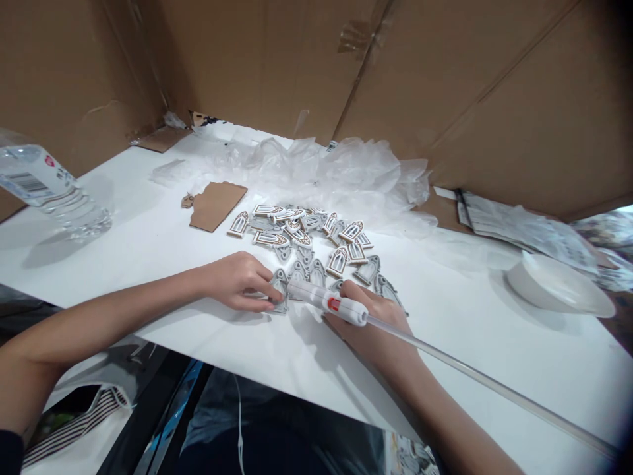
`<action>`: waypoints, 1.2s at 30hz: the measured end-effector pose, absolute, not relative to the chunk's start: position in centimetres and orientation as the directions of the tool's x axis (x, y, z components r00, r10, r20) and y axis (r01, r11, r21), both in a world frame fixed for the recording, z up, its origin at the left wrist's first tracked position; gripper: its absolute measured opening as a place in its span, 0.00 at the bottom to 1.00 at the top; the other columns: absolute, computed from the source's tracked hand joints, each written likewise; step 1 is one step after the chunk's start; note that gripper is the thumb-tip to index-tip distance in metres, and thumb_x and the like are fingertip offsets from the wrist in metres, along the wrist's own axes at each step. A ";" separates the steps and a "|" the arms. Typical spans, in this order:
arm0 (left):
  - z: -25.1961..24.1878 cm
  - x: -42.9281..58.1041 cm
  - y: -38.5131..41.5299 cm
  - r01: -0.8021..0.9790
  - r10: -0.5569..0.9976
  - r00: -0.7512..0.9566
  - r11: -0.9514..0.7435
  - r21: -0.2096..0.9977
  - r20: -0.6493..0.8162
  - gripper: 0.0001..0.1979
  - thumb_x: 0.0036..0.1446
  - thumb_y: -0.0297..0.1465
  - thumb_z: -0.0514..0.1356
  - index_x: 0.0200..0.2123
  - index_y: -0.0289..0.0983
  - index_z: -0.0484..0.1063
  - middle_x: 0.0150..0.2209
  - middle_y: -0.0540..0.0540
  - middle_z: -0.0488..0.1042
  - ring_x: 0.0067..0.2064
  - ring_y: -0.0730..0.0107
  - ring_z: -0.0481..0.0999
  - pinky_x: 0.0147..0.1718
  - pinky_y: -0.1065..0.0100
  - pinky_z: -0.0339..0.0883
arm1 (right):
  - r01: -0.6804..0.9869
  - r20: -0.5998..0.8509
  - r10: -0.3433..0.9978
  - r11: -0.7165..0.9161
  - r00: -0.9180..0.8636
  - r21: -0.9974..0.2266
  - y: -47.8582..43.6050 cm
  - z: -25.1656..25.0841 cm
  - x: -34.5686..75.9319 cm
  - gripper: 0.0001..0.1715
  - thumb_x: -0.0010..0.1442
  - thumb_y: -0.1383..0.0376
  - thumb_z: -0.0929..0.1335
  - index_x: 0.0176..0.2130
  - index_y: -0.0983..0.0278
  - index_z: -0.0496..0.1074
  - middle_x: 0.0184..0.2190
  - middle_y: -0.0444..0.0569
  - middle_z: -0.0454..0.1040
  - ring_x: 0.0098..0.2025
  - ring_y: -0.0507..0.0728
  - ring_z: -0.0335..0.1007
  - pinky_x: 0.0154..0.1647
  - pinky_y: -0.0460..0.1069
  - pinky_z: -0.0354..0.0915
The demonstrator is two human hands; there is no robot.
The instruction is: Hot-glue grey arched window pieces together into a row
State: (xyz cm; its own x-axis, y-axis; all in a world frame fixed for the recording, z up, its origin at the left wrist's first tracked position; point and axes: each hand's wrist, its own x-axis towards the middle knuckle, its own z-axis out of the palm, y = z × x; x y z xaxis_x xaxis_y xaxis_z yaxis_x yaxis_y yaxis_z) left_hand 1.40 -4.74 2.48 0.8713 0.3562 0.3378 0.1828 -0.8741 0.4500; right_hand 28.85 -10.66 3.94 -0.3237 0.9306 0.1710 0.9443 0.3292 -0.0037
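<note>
The grey arched piece (280, 282) lies on the near side of a cluster on the white bench (148, 227), its pointed end away from the person. Thumb and index fingertip of the left hand (241, 280) touch its lower part; whether they pinch it or only press it down cannot be told. The right hand (380, 315) is closed on a white tool (351, 311), probably a glue gun, whose front end reaches close to the piece. A translucent rod (475, 369) projects from the tool's rear.

The piece appears light, thin and stiff, and its openwork bars could perhaps snap if bent; the outer edges offer the safest hold. The tool seems light too, though the long rod may make it tail-heavy. Its handle is the place to grip; the front may be hot.

Beside the piece stand similar grey pieces (317, 272), and beyond them brown-and-white arched pieces (338, 262) overlap in a loose heap. Farther out are a cardboard scrap (217, 206), crumpled plastic film (356, 165), a bottle (47, 185) and a white bowl (554, 290).

The handle is concealed by the tool's body and the hand; the nozzle tip is hard to make out. The frame edge cuts off the bottle.
</note>
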 end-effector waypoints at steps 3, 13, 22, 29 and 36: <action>2.4 1.4 -4.8 0.189 0.367 0.880 -0.853 0.486 0.302 0.13 0.63 0.36 0.58 0.44 0.37 0.79 0.24 0.49 0.72 0.22 0.73 0.69 0.22 0.69 0.57 | 0.948 0.154 0.936 0.320 -0.315 -0.005 -10.7 4.1 28.8 0.14 0.54 0.62 0.66 0.27 0.60 0.53 0.21 0.40 0.67 0.19 0.51 0.59 0.23 0.46 0.41; 2.3 1.6 -5.0 0.202 0.380 0.889 -0.828 0.523 0.257 0.12 0.65 0.33 0.57 0.43 0.34 0.78 0.26 0.46 0.72 0.24 0.74 0.69 0.24 0.72 0.60 | 0.949 0.171 0.936 0.315 -0.309 -0.009 -10.9 4.0 28.8 0.14 0.54 0.62 0.67 0.27 0.60 0.56 0.22 0.40 0.69 0.19 0.51 0.60 0.23 0.46 0.40; 2.4 1.6 -5.0 0.217 0.392 0.887 -0.820 0.530 0.243 0.12 0.65 0.33 0.57 0.42 0.34 0.78 0.26 0.46 0.71 0.25 0.74 0.68 0.25 0.72 0.60 | 0.944 0.182 0.930 0.328 -0.319 -0.019 -10.8 4.0 29.0 0.14 0.54 0.62 0.67 0.26 0.61 0.56 0.21 0.39 0.67 0.19 0.50 0.58 0.23 0.46 0.39; 2.5 1.6 -5.0 0.219 0.400 0.882 -0.815 0.536 0.248 0.11 0.64 0.33 0.58 0.41 0.34 0.78 0.26 0.47 0.71 0.24 0.74 0.69 0.25 0.72 0.60 | 0.934 0.205 0.916 0.356 -0.344 -0.023 -10.9 3.8 29.2 0.11 0.56 0.62 0.66 0.28 0.61 0.58 0.21 0.39 0.66 0.18 0.49 0.55 0.23 0.46 0.39; 2.5 1.7 -5.0 0.209 0.397 0.881 -0.816 0.539 0.259 0.11 0.64 0.33 0.58 0.41 0.34 0.78 0.26 0.47 0.71 0.24 0.74 0.68 0.24 0.72 0.60 | 0.941 0.174 0.926 0.339 -0.334 0.002 -10.7 4.1 29.1 0.11 0.56 0.62 0.66 0.27 0.60 0.58 0.21 0.40 0.66 0.18 0.50 0.54 0.23 0.47 0.40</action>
